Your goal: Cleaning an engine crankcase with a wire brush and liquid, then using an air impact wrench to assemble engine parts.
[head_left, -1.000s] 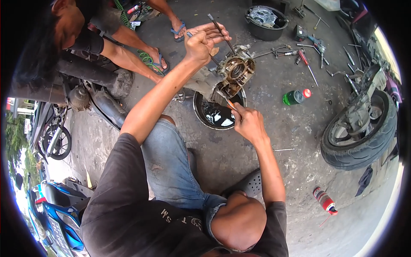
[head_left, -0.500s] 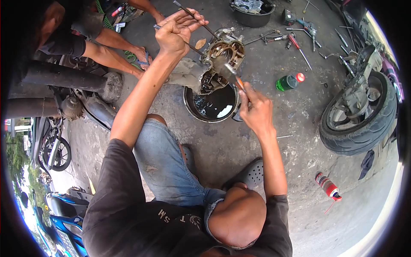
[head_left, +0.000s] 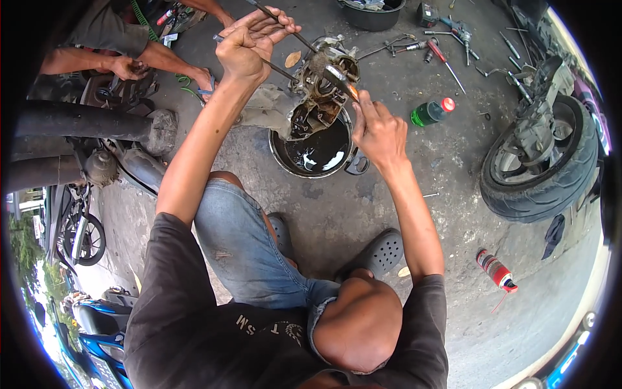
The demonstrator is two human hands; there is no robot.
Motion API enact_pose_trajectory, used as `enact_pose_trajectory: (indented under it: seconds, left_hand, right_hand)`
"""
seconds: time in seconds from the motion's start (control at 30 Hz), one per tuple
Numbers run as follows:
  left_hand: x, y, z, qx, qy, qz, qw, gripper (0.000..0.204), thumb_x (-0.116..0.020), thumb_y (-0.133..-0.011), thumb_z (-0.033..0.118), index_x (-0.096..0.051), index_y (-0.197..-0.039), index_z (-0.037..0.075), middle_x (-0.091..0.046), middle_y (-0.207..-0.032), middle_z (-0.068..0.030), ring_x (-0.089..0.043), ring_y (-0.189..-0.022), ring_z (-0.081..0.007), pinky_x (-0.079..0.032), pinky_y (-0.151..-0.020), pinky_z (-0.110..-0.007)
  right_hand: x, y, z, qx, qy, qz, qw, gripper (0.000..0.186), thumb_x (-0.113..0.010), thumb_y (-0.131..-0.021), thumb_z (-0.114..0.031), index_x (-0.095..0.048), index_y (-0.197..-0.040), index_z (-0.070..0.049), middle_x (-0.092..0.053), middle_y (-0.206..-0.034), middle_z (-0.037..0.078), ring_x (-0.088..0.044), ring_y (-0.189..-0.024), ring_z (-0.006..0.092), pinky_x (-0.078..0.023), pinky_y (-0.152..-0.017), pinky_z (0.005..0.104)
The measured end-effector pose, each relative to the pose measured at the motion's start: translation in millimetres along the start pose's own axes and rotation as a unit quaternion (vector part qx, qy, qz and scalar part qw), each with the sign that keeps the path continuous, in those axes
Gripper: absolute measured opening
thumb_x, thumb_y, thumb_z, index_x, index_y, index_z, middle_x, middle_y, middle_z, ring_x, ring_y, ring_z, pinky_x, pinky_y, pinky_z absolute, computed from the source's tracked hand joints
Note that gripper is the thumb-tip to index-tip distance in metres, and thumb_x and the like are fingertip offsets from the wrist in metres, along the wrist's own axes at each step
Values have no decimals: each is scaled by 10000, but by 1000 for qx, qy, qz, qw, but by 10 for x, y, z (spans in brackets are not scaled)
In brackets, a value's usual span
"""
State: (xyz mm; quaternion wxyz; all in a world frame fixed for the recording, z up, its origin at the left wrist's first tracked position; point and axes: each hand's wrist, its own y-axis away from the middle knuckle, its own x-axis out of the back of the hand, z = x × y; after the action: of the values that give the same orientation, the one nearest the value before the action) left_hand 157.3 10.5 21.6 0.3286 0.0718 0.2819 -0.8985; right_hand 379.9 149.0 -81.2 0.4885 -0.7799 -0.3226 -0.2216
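My left hand [head_left: 249, 47] grips a long metal stud [head_left: 278, 67] that sticks out of a greasy engine crankcase [head_left: 317, 107]; its outer fingers stretch behind a second stud [head_left: 267, 11]. The crankcase is tilted over a round pan [head_left: 277, 161] of dark, shiny liquid. My right hand [head_left: 382, 133] is closed round the orange handle of a paintbrush [head_left: 337, 76] with a metal ferrule. Its bristles lie against the upper part of the crankcase, where they are hard to make out.
A green bottle with a red cap [head_left: 433, 112] stands on the right, near a red screwdriver [head_left: 447, 66] and a power drill [head_left: 463, 39]. Farther right lies a wheel [head_left: 541, 162]; nearer, a spray can [head_left: 496, 270]. A black basin [head_left: 370, 16] is at the back. Another person's hand [head_left: 129, 67] shows at left.
The paintbrush has moved up and left across the crankcase, away from its middle. My left hand still grips the stud. At left, the other person's hand has come into view.
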Motion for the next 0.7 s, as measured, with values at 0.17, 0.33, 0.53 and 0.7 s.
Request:
enact_pose_trajectory:
  seconds: [0.17,0.33,0.53,0.7]
  left_hand:
    - [102,-14,37,-6,46,-48,998,506,-365,-651,151,-525,-1041,-129,-563,-1035,-280,-566,-1016,-430,-446,-992,-584]
    - [-82,53,16,-40,1,88,995,462,-497,-717,199,-598,-1037,-119,-642,-983,-236,-642,-912,-363,-523,-864,-528]
    - [48,42,17,-46,-16,83,995,469,-480,-685,169,-598,-1029,-126,-641,-984,-233,-633,-918,-377,-521,-857,-539]
    - [28,58,96,-30,16,73,997,465,-483,-678,171,-603,-1019,-122,-640,-973,-229,-635,-887,-375,-526,-844,-538]
  right_hand:
    - [-7,-58,-43,-7,14,-2,1000,300,-669,-844,-142,-640,-1135,-75,-597,-667,100,-599,-470,275,-459,-412,389]
    - [65,68,-360,38,-25,-17,999,325,-640,-824,-120,-632,-1146,-76,-609,-700,116,-621,-493,296,-475,-411,404]
    - [285,-120,-447,4,-43,9,999,294,-692,-813,-112,-666,-1105,-86,-610,-675,79,-607,-499,278,-469,-441,377]
    - [231,-195,-366,38,-30,-22,999,268,-661,-847,-162,-669,-1106,-92,-628,-682,104,-622,-525,311,-489,-464,394]
